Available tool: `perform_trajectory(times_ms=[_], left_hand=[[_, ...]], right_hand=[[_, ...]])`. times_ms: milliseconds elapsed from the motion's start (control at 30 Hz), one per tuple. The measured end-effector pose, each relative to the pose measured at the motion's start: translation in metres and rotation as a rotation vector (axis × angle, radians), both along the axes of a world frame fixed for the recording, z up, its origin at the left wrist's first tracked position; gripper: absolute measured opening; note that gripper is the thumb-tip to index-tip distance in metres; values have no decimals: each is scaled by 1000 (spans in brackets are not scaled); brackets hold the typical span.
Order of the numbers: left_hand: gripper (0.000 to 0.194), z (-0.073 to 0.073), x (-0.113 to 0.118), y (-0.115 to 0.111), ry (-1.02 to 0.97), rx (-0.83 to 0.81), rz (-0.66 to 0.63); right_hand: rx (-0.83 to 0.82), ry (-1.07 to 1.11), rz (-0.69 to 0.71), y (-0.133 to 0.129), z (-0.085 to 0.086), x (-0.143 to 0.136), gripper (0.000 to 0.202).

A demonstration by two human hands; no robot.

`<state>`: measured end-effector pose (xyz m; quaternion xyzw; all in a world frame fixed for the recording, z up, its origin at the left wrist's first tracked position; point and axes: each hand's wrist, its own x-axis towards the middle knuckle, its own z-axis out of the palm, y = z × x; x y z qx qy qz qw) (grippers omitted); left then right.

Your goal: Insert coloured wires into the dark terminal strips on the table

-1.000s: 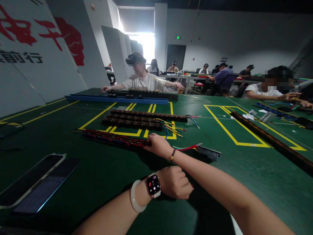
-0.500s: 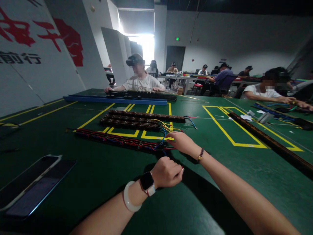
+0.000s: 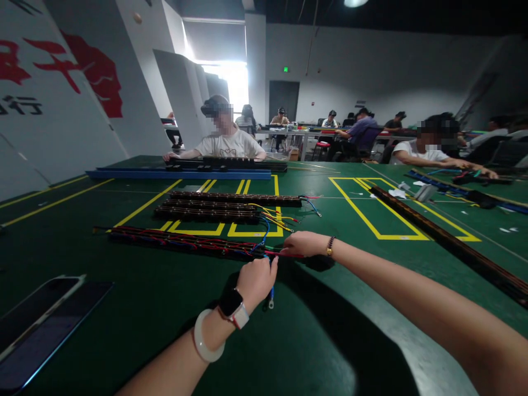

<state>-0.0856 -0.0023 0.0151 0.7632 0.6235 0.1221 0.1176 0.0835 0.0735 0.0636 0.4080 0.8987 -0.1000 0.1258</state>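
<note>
A long black strip bundle with red and blue wires (image 3: 185, 240) lies across the green table in front of me. Loose wires come out of its right end. My right hand (image 3: 308, 243) is closed there, its fingertips pinching a red wire (image 3: 273, 252) that runs from that end. Just below, my left hand (image 3: 256, 279) is closed at a blue wire (image 3: 271, 290); its thumb lies against the fingers, which partly hide the wire. A ring terminal (image 3: 271, 303) on the blue wire hangs below the left thumb.
Several dark strips (image 3: 206, 210) with yellow and blue leads lie behind the bundle. Two phone-like slabs (image 3: 53, 324) are at the left. A long brown strip (image 3: 445, 242) crosses the right side. Co-workers sit opposite, one behind a blue channel (image 3: 177, 175).
My left hand has moved up and left to the bundle's end, onto the blue wire. My right hand has come lower and now pinches the red wire. The view has turned slightly right.
</note>
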Motion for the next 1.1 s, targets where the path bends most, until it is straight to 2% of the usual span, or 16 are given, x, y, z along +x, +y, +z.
perform_trajectory(times_ms=[67, 133, 233, 300, 367, 467, 667, 933, 1100], left_hand=[[51, -2, 0, 3, -197, -77, -5], [49, -6, 0, 7, -451, -246, 7], [44, -10, 3, 8, -880, -536, 23], [38, -11, 5, 6, -1148, -673, -1], [32, -11, 8, 2, -1358, -768, -25], [23, -14, 13, -3, -1547, -828, -16], [12, -21, 26, -8, -1629, -750, 66], [20, -25, 32, -16, -1624, -754, 147], [25, -24, 31, -20, -1596, -743, 111]], right_hand=[[-85, 47, -19, 1, -1, 2, 47], [-110, 52, -35, -1, -3, 4, 46], [-47, 42, -25, -10, -3, 3, 37], [13, 37, -35, -17, -2, 1, 31], [63, 32, -68, -25, 0, -2, 26], [119, 26, -115, -38, 3, -7, 24], [166, 5, -191, -60, 5, -16, 21], [81, -76, -209, -61, 15, -23, 23], [23, -118, -223, -58, 16, -20, 42]])
